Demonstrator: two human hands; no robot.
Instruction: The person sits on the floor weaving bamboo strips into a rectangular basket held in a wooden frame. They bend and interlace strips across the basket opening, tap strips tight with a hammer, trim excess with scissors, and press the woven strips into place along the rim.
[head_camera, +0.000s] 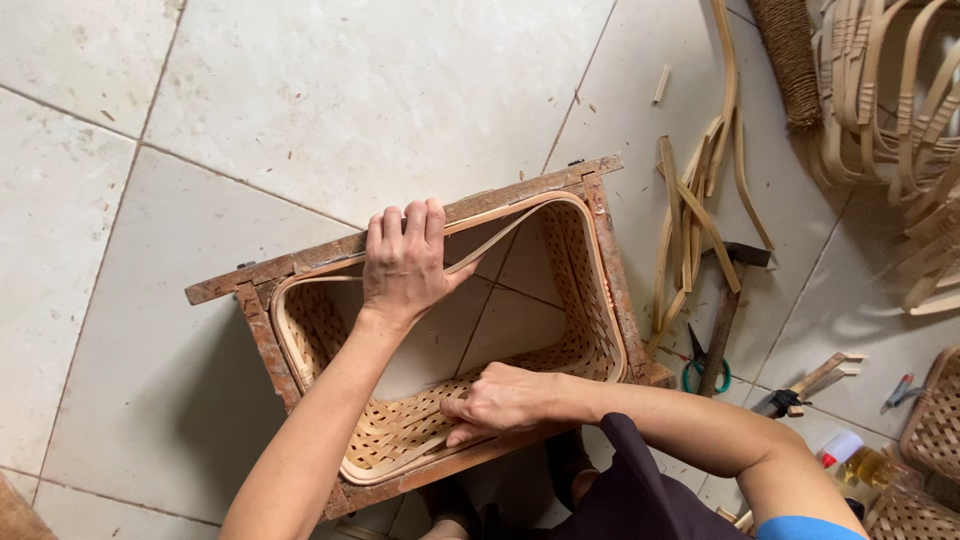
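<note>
Sitting inside a worn wooden frame (262, 275) on the pale tiled floor (300, 90), the rectangular woven basket (590, 320) showed open lattice walls, a smooth tan rim and no bottom. The left hand (405, 262) lay over the far rim, fingers closed around a thin bamboo strip (500, 240). The right hand (505, 400) pressed loosely curled fingers against the near wall; a hammer (725, 310) and loose bamboo strips (690, 220) lay farther right.
</note>
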